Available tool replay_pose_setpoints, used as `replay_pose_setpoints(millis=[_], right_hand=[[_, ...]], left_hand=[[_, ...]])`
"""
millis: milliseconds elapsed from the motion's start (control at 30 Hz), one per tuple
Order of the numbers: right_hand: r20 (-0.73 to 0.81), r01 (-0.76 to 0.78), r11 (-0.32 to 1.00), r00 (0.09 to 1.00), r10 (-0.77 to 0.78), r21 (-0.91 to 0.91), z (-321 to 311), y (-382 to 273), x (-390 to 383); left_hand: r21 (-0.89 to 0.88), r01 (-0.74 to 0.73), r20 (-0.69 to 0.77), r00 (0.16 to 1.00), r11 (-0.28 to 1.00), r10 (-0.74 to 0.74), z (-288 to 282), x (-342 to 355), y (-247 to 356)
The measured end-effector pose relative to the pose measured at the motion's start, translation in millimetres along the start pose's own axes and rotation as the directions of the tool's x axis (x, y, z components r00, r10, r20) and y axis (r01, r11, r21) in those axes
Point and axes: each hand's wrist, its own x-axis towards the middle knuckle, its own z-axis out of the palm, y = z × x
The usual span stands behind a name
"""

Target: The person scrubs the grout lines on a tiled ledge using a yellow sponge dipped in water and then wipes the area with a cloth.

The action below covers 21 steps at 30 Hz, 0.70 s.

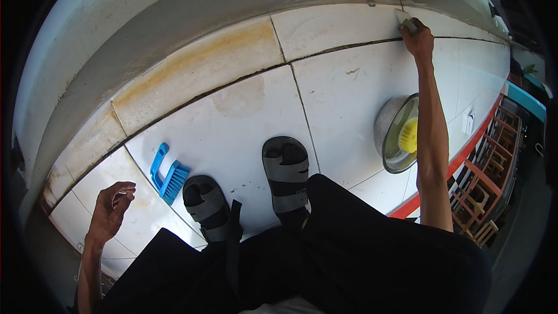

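Note:
My right hand (419,42) reaches far forward on the right and is closed round a small scraper (403,17) with a pale flat blade. The blade is against the white tiles close to the foot of the wall, near a tile joint. My left hand (109,212) hangs at the lower left, its fingers loosely curled and apart from the thumb, with nothing seen in it. To the right of that hand, a blue scrub brush (170,177) lies on the tiles beside my left sandal. Under my right forearm stands a metal basin (388,122), partly covered by the arm.
A yellow brush or scrubber (408,135) sits in the basin's water. Yellow-brown stains (197,61) mark the tiles along the grey wall (192,23). A red edge (459,163) bounds the tiled floor at right, with wooden furniture (485,180) beyond. My sandals (285,166) are in the middle.

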Motion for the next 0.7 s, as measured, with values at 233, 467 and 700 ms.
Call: replay_pose_setpoints(millis=[233,467,700], right_hand=[[-0.028,0.293,0.954,0.956,-0.291,0.065,17,-47,-30],[-0.007,0.384,0.923,0.923,-0.384,0.0,28,-96,-64],[0.111,0.162,0.983,0.979,-0.171,0.087,15,-102,-60]], left_hand=[[0.011,0.041,-0.003,0.999,0.999,-0.041,-1,-6,-1],[-0.003,0.051,0.005,0.999,0.999,-0.051,-2,-7,-1],[-0.032,0.022,-0.002,1.0,0.999,-0.022,2,-5,2]])
